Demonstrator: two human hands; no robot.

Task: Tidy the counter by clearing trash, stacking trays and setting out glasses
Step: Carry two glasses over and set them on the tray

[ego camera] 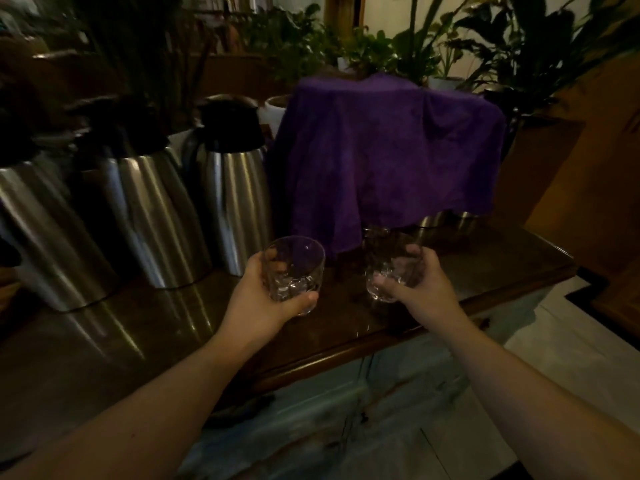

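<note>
I hold two clear cut-glass tumblers over the dark wooden counter (pixel 502 265). My left hand (pixel 263 303) grips one tumbler (pixel 294 268) upright from its left side, thumb under the base. My right hand (pixel 420 289) wraps around the other tumbler (pixel 389 268), fingers across its far side. Both glasses look empty and hang a little above the counter top, just in front of a purple cloth (pixel 384 157).
Three tall steel thermos jugs (pixel 235 202) with black lids line the counter's left side. The purple cloth drapes over something bulky; metal containers (pixel 446 220) peek from under its right edge. Potted plants (pixel 415 53) stand behind. The counter's front edge runs diagonally below my hands.
</note>
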